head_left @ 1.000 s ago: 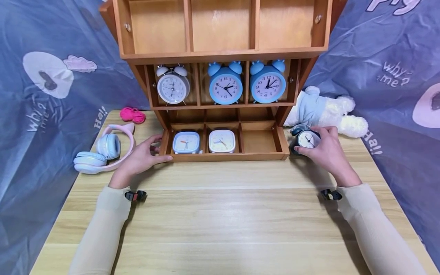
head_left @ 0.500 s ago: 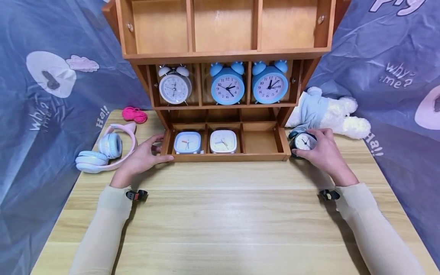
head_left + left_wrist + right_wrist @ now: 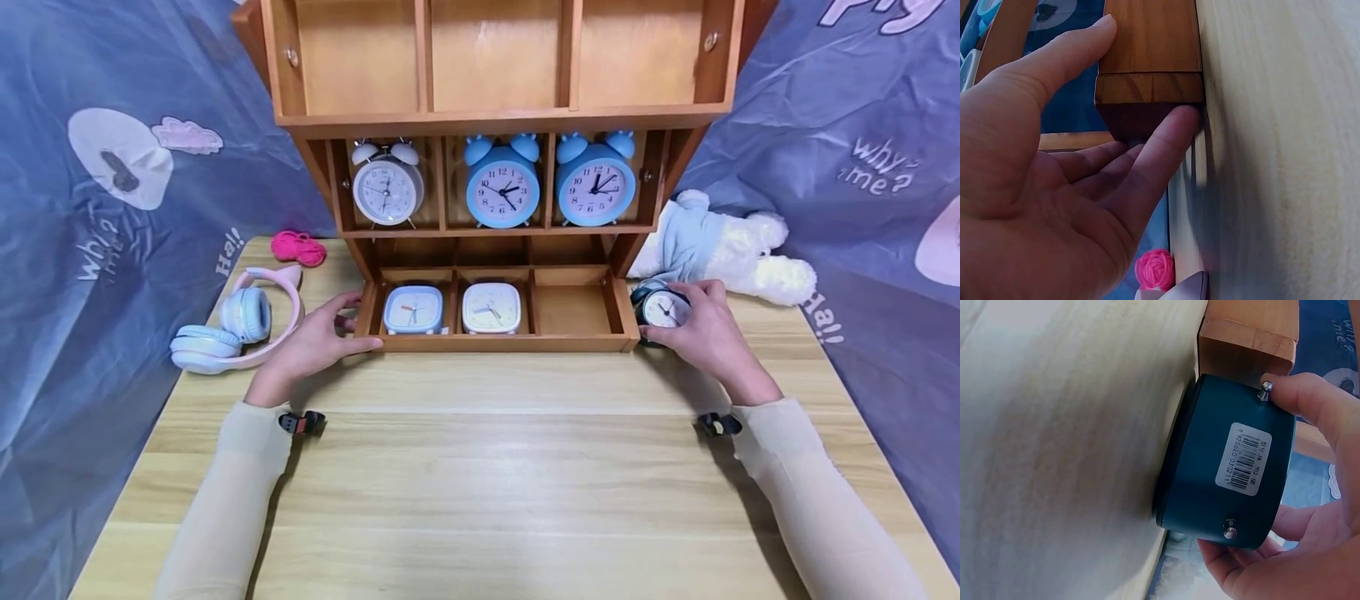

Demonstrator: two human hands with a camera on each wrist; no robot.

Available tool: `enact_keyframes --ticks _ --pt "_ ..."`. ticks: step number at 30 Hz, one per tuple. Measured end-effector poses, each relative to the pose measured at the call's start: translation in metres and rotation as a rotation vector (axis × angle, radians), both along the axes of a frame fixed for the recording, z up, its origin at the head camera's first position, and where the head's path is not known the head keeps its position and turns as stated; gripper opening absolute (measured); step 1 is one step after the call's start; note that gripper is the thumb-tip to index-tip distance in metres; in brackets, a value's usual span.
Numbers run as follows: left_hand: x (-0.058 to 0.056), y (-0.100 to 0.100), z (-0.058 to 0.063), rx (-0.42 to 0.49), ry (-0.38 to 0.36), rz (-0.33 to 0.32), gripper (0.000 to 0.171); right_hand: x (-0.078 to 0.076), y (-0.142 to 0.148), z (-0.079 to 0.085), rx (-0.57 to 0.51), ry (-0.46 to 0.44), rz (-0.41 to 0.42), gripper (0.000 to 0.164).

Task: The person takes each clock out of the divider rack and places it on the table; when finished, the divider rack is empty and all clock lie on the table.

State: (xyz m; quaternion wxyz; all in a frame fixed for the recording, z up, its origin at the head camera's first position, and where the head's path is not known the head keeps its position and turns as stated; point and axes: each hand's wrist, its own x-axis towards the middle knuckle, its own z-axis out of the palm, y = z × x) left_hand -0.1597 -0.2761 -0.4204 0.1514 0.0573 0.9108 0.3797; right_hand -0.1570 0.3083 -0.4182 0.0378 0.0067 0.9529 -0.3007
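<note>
Alarm clock (image 3: 663, 310): dark teal, held in the right grip with its dial turned upward; a barcode label (image 3: 1244, 459) and two metal feet (image 3: 1230, 530) are shown by the right wrist view.
Right grip (image 3: 708, 333): closed round the alarm clock, which is pinched between thumb and fingers — just beside the right end of the wooden shelf unit (image 3: 504, 127).
Left grip (image 3: 318, 337): unclenched, thumb and fingers fairly straight, set against the shelf unit's left end.
Bottom row: between the grips, the left and middle compartments are filled by a blue-rimmed clock (image 3: 413, 309) and a white square clock (image 3: 491, 308).
Headphones (image 3: 242, 325): laid on the worktop (image 3: 480, 467), left of the left grip — pink yarn (image 3: 297, 248) is seen beyond.
Plush toy (image 3: 720, 246): laid beyond the right grip.
</note>
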Motion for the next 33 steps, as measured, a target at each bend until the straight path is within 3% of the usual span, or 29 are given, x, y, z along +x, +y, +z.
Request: enact_keyframes --ticks 26,33 --pt "-0.0001 0.0009 0.0015 0.008 -0.016 -0.008 0.103 0.0054 0.0030 -0.0006 0.008 0.047 0.000 0.097" --pt "-0.0004 0.0002 0.0012 0.004 -0.013 -0.005 0.103 0.0035 0.0035 0.0019 0.005 0.084 0.002 0.089"
